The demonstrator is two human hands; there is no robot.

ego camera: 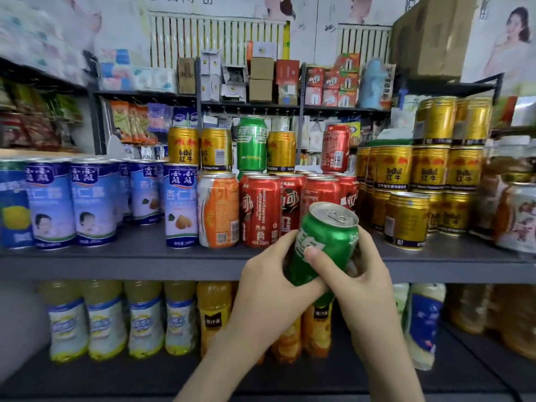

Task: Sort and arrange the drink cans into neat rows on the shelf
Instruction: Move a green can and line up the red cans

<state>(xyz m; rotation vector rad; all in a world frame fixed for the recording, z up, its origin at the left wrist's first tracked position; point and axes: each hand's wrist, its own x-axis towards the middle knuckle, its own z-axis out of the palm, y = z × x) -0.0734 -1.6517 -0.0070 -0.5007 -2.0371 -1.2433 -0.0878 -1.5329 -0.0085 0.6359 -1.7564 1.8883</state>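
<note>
A green soda can (pixel 327 236) is tilted in front of the grey shelf (pixel 116 256), held in both hands. My left hand (pixel 269 282) wraps its lower left side. My right hand (pixel 356 274) grips its right side, thumb across the label. Behind it stand red cola cans (pixel 259 210) and an orange can (pixel 217 210). Blue-and-white almond drink cans (pixel 92 201) fill the shelf's left. Gold energy drink cans (pixel 406 219) are stacked at the right. On top of the red cans stand another green can (pixel 251 143), gold cans (pixel 183 145) and one red can (pixel 336 147).
Yellow juice bottles (pixel 110 320) and orange bottles (pixel 214 311) line the lower shelf. Jars (pixel 516 216) stand at the far right of the can shelf. Boxes and packets (pixel 261 76) fill the higher shelves behind, and a cardboard box (pixel 435 36) sits at top right.
</note>
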